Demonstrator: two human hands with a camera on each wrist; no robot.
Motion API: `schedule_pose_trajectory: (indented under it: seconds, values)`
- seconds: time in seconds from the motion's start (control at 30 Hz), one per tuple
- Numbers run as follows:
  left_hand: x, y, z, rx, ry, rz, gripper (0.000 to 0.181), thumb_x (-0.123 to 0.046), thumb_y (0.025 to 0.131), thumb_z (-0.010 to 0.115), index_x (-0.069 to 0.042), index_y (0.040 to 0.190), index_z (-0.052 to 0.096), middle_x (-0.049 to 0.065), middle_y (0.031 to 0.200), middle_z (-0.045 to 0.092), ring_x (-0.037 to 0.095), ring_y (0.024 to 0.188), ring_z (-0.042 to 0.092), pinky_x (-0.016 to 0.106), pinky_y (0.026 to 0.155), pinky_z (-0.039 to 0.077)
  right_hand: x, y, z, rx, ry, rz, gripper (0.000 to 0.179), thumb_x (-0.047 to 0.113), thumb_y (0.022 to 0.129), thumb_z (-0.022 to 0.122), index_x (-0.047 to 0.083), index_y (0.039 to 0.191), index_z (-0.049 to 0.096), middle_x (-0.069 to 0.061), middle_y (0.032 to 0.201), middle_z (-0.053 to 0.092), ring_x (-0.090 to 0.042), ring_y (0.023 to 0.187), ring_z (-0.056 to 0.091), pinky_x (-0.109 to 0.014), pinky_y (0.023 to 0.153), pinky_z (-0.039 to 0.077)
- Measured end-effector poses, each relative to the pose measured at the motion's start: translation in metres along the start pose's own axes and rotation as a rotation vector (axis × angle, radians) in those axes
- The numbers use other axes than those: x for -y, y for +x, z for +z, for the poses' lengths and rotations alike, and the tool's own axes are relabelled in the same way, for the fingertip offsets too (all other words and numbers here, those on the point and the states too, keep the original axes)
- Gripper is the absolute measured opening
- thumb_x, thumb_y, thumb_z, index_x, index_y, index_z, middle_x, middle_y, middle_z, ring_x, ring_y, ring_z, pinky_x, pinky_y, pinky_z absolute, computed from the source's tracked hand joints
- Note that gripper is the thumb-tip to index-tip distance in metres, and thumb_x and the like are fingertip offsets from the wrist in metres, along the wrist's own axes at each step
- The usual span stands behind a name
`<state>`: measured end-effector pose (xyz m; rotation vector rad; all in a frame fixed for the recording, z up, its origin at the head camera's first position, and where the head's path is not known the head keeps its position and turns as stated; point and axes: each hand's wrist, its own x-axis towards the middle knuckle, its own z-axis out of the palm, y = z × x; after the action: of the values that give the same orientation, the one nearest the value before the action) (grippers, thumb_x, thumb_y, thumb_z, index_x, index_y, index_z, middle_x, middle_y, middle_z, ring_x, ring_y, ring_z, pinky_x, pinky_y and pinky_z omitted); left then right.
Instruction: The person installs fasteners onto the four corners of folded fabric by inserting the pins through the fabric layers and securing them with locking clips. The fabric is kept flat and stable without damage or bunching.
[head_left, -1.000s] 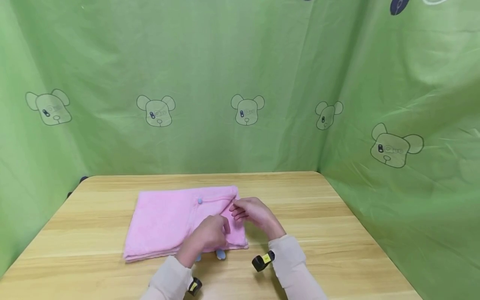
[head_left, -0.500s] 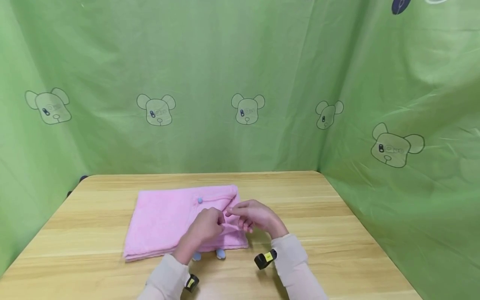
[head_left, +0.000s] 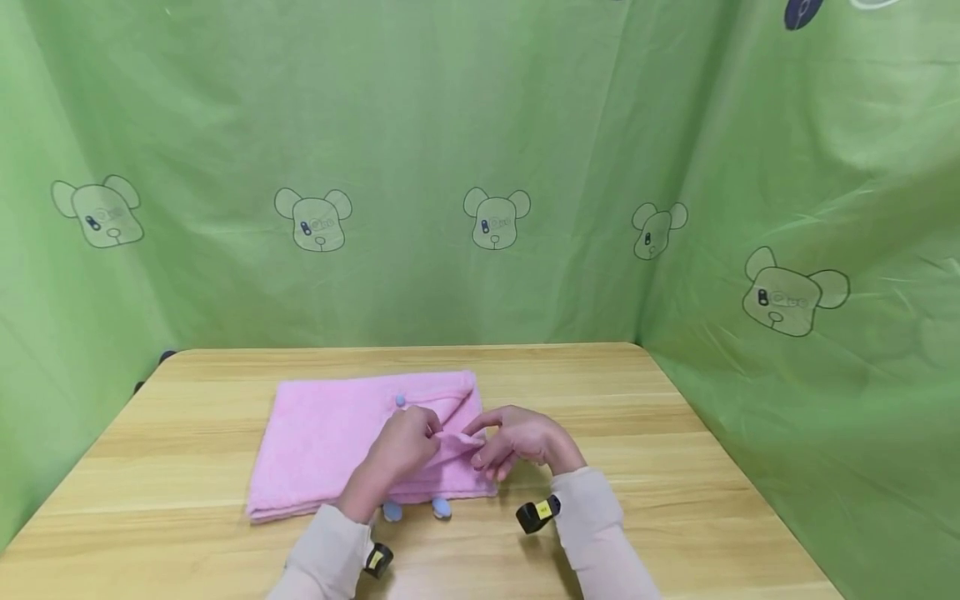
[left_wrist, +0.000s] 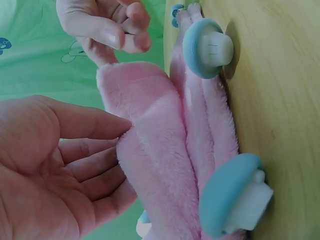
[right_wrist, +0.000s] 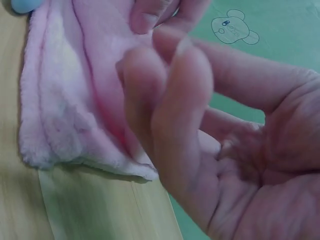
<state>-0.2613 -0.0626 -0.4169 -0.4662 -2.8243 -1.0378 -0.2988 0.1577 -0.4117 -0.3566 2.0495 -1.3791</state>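
Note:
On the table lies a folded, fluffy pink cloth, perhaps a towel or small blanket. My left hand pinches the edge of a raised flap between thumb and fingers, plainly seen in the left wrist view. At the flap's right end is my right hand, its fingers bent and spread around the corner; no firm hold shows. Two blue-capped, white-based mushroom-shaped pieces, one nearer and one farther, sit along the cloth's front edge. A small blue round piece rests higher on the cloth.
The light wooden table extends around the cloth on every side. Green curtain printed with bear heads hangs behind and at both sides. A black camera is strapped to each wrist.
My left hand has moved up and left, lifting and turning back the cloth's flap. The right hand has shifted slightly down and right, its fingers now spread at the flap's corner.

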Motion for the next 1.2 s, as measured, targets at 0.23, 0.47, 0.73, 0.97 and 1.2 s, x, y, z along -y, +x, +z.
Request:
schedule_pose_trajectory:
  seconds: [0.23,0.47,0.73,0.97,1.2]
  values:
    - [-0.003,0.001,-0.001,0.003,-0.017,-0.008,0.018,0.004,0.08,0.067,-0.001,0.095,0.076,0.008,0.078,0.073,0.017,0.067,0.061,0.032,0.063,0.053,-0.001,0.005,0.001,-0.101,0.017,-0.046,0.027,0.01,0.093,0.068,-0.007,0.114,0.069,-0.02,0.087,0.073,-0.018,0.065,0.068,-0.029,0.062,0.06]
    - [-0.007,0.002,0.005,-0.077,-0.073,0.071,0.009,-0.005,0.085,0.075,-0.001,0.093,0.074,0.006,0.078,0.074,0.011,0.065,0.061,0.026,0.062,0.052,0.0,0.006,0.001,-0.137,-0.005,-0.107,0.025,0.01,0.095,0.066,-0.011,0.108,0.069,-0.02,0.088,0.073,-0.022,0.072,0.07,-0.038,0.074,0.062]
    - [-0.008,0.003,0.012,-0.134,-0.105,0.094,0.004,-0.004,0.085,0.077,-0.001,0.087,0.075,0.008,0.078,0.075,0.014,0.067,0.067,0.025,0.063,0.055,-0.001,0.007,0.002,-0.147,0.005,-0.129,0.026,0.01,0.095,0.066,-0.012,0.108,0.069,-0.018,0.092,0.074,-0.022,0.081,0.072,-0.038,0.081,0.062]
    - [-0.008,0.003,0.016,-0.101,-0.119,0.062,0.006,-0.007,0.086,0.077,-0.003,0.086,0.074,0.006,0.077,0.074,0.009,0.064,0.06,0.022,0.061,0.052,-0.002,0.007,0.002,-0.142,0.011,-0.128,0.026,0.01,0.095,0.066,-0.012,0.108,0.07,-0.026,0.098,0.073,-0.03,0.087,0.074,-0.04,0.084,0.062]
    - [-0.007,0.005,0.017,-0.127,-0.116,0.071,0.006,-0.007,0.086,0.077,-0.003,0.084,0.074,0.006,0.075,0.072,0.009,0.063,0.058,0.021,0.06,0.051,0.001,0.005,0.0,-0.138,0.003,-0.129,0.031,0.013,0.097,0.065,-0.012,0.113,0.069,-0.026,0.101,0.073,-0.031,0.089,0.074,-0.04,0.085,0.061]
